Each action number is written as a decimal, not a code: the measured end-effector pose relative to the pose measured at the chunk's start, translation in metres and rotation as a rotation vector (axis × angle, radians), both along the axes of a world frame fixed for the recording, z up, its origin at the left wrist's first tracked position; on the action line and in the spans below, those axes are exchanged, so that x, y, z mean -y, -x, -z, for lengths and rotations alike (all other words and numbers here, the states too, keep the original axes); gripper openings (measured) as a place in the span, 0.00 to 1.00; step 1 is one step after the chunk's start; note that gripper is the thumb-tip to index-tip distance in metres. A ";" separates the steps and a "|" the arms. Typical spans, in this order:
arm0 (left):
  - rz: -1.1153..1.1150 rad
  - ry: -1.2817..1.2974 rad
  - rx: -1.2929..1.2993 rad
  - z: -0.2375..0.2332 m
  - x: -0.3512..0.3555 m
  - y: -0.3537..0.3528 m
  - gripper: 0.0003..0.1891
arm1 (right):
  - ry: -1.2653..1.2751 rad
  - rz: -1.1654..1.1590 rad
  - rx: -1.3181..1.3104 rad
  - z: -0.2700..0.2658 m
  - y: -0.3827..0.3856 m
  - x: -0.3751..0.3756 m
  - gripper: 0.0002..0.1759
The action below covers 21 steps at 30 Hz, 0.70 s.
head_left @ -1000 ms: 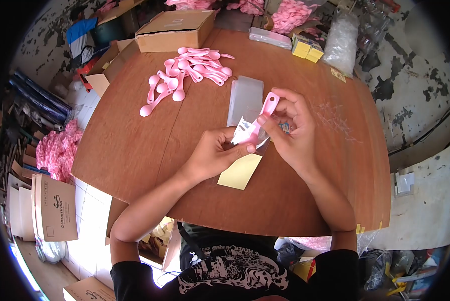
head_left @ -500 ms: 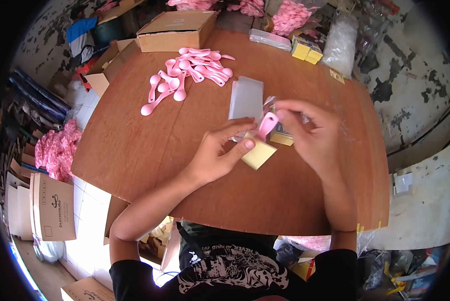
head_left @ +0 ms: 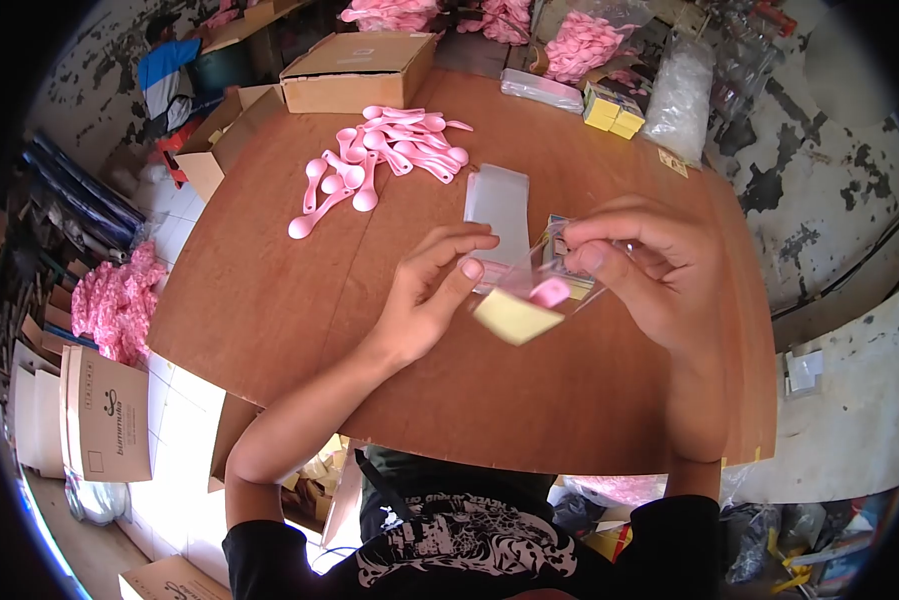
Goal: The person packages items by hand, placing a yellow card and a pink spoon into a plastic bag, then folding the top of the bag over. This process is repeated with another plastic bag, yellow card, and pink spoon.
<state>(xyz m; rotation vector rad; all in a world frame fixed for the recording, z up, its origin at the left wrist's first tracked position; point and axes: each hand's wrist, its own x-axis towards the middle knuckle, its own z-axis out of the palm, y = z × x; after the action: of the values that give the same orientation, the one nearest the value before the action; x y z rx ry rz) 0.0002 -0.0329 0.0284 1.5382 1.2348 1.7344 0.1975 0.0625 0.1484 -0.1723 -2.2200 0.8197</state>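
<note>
The right hand (head_left: 659, 265) holds a clear bag (head_left: 527, 275) by its upper right part, thumb and fingertips pinched together on the film. The left hand (head_left: 424, 305) is at the bag's left side, its thumb and forefinger parted by a narrow gap; whether they touch the film cannot be told. The bag is raised over the middle of the table (head_left: 249, 310), with the end of a pink spoon (head_left: 549, 292) showing through it and a yellow card (head_left: 516, 319) at its lower end; both are blurred.

Beyond the left fingertips lies a stack of bags (head_left: 499, 195), and a pile of cards (head_left: 577, 289) sits partly hidden behind the held bag. A heap of spoons (head_left: 409, 140) spreads toward the table's far left corner, where a carton (head_left: 354, 75) stands. Card blocks (head_left: 612, 112) and a plastic roll (head_left: 681, 100) are by the far right corner.
</note>
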 end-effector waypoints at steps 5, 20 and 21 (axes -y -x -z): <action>0.354 0.075 0.235 0.001 0.005 -0.005 0.20 | 0.424 -0.050 0.161 0.047 0.011 -0.002 0.08; 0.068 0.239 -0.185 0.003 0.003 -0.021 0.13 | -0.682 0.312 0.200 0.073 0.019 0.002 0.05; 0.071 0.240 -0.185 0.007 0.001 -0.020 0.13 | -0.744 0.296 0.273 0.074 0.018 0.002 0.05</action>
<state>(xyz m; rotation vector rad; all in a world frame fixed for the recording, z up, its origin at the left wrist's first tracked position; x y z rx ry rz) 0.0207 -0.0343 0.0215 1.6028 1.4044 1.3678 0.1794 0.0602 0.0748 -0.2471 -2.5158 -0.2233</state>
